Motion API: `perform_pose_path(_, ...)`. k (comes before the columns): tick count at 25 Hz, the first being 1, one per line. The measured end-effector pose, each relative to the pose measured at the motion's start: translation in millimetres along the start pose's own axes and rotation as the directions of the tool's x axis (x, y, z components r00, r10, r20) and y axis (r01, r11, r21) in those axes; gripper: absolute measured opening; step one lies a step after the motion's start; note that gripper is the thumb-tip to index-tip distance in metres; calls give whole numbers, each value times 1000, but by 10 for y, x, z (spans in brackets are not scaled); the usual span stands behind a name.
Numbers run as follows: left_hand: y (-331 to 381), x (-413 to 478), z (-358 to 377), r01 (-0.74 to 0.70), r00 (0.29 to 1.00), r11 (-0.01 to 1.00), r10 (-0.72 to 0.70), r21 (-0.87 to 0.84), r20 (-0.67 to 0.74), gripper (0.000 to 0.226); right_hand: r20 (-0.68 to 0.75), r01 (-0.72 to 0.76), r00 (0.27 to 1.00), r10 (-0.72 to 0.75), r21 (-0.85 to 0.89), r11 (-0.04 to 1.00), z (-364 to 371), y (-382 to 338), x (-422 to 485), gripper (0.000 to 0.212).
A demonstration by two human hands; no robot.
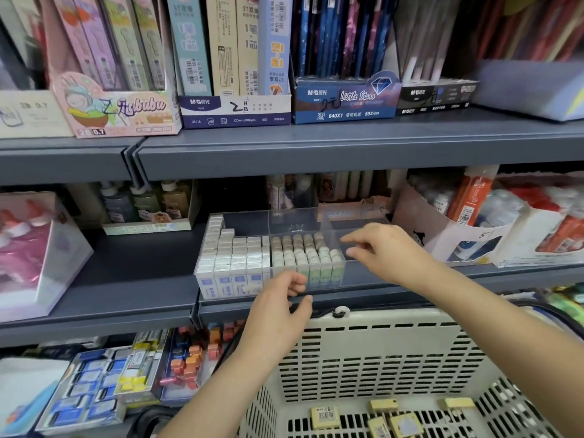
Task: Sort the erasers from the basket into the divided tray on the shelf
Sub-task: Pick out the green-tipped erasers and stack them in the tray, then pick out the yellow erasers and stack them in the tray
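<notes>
On the grey metal shelf (132,273) stands one clear plastic divided tray (363,281), with at least three compartments showing. Its leftmost compartment is packed with white rectangular erasers (235,252) standing on end in tight columns. Four of their blue-printed sleeves show through the front wall, and the stack is too dense to count exactly.

Just right of these, the left hand (279,308) is in front of the tray's front wall. Its fingers are loosely curled and the thumb is a little apart from them. Nothing shows between them. Whether the fingertips touch the wall, I cannot tell.

Behind that hand, the middle compartment holds round-topped grey-white erasers (303,251) in roughly five columns, with green sleeves visible at the front.

Further right, the right hand (387,251) is above the tray's right-hand section and reaches leftward. Its fingers are mostly straight, and the forefinger and thumb are slightly parted near the round-topped erasers. Nothing is seen in its grasp.

Below both forearms is one cream perforated plastic basket (363,352), its rim close under the shelf edge. Five flat pale-yellow rectangular erasers (325,417) lie loose on its bottom. One with a barcode label is at the left, two are close together near the middle, one is just behind them, and one is apart to the right.
</notes>
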State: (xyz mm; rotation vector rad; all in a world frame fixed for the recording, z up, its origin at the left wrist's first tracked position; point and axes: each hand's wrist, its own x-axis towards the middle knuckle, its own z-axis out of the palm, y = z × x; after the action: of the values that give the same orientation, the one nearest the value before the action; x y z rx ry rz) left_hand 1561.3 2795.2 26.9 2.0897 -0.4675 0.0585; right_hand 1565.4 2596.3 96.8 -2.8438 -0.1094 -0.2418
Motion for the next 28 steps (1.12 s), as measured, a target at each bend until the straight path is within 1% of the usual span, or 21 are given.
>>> perform_pose_path(2,93,-120,8,-21,1000,1000,22,-18,17,23,-54,4,999,-1,50,999,-44,97,-281,27)
perform_pose_path(3,141,-194,30,-42,998,999,43,-19,43,23,-55,0,998,5,74,997,-46,157,-451,23)
perform_pose_path(4,197,-285,80,-60,993,998,60,-2,99,22,-35,-15,999,19,109,994,-30,223,-645,19)
perform_pose_path(6,286,-441,253,-74,962,995,54,67,268,19,58,-71,996,62,181,981,84,362,-1005,13)
perform_pose_path(7,312,-496,375,-58,937,994,22,92,349,17,124,-103,989,80,195,975,183,439,-1168,13)
perform_pose_path(8,319,-520,502,-9,914,995,-32,98,406,14,198,-129,976,91,186,974,305,508,-1299,14)
perform_pose_path(10,293,-564,751,179,869,981,-193,75,456,9,348,-164,931,107,138,977,589,638,-1531,18)
perform_pose_path(12,184,-629,927,348,818,935,-339,69,465,4,483,-187,867,121,92,978,861,708,-1691,26)
perform_pose_path(14,38,-717,1030,442,753,890,-437,114,492,6,599,-160,791,127,2,987,1098,743,-1816,42)
perform_pose_path(16,-74,-797,1084,450,718,875,-474,180,510,10,696,-119,698,171,-124,985,1288,755,-1938,55)
perform_pose_path(17,-110,-825,1114,436,713,878,-471,197,520,13,729,-94,654,202,-186,978,1361,754,-1994,56)
perform_pose_path(19,-145,-875,1177,425,697,883,-459,198,550,15,757,-33,605,246,-284,958,1451,748,-2072,49)
perform_pose_path(20,-158,-900,1208,433,680,878,-466,203,566,12,756,-31,604,252,-294,955,1465,741,-2086,43)
perform_pose_path(21,-173,-931,1243,454,649,866,-483,211,588,7,746,-63,621,239,-256,965,1466,734,-2088,38)
perform_pose_path(22,-182,-968,1269,471,608,853,-498,223,618,8,724,-135,653,221,-176,975,1460,722,-2074,35)
perform_pose_path(23,-186,-997,1290,489,556,840,-509,236,657,18,690,-228,694,206,-62,972,1452,700,-2041,33)
perform_pose_path(24,-183,-1023,1310,539,491,811,-522,228,697,26,652,-315,733,197,69,946,1432,658,-1994,32)
perform_pose_path(25,-176,-1047,1333,618,432,764,-527,186,732,28,625,-383,758,186,197,902,1411,606,-1942,34)
perform_pose_path(26,-159,-1067,1347,711,397,694,-527,112,751,25,615,-425,771,164,306,852,1394,558,-1897,34)
perform_pose_path(27,-157,-1077,1364,793,385,609,-532,25,754,21,626,-442,768,135,367,819,1387,537,-1863,33)
perform_pose_path(28,-160,-1081,1377,841,394,539,-546,-50,740,20,652,-434,752,102,371,821,1370,550,-1836,31)
